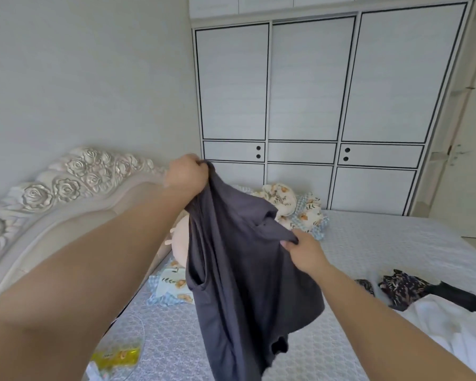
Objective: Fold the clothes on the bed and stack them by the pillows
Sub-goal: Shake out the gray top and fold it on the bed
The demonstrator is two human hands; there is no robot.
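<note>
Hands (188,173) (304,250) both grip a grey shirt (245,270) above the quilted bed (368,243); white wardrobe (313,92) behind, carved headboard (66,177) at left

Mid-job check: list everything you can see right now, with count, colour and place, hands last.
grey shirt: 1, dark grey, held up over the bed
dark patterned garment: 1, black with pale flecks, bed's right side
white garment: 1, white, bed's right edge
floral bedding: 1 heap, cream and blue, far end by the wardrobe
bed: 1, pale grey cover
headboard: 1, cream, carved roses, left
wardrobe: 1, white with black trim, far wall
left hand: grips the shirt's top
right hand: pinches the shirt lower down
</note>
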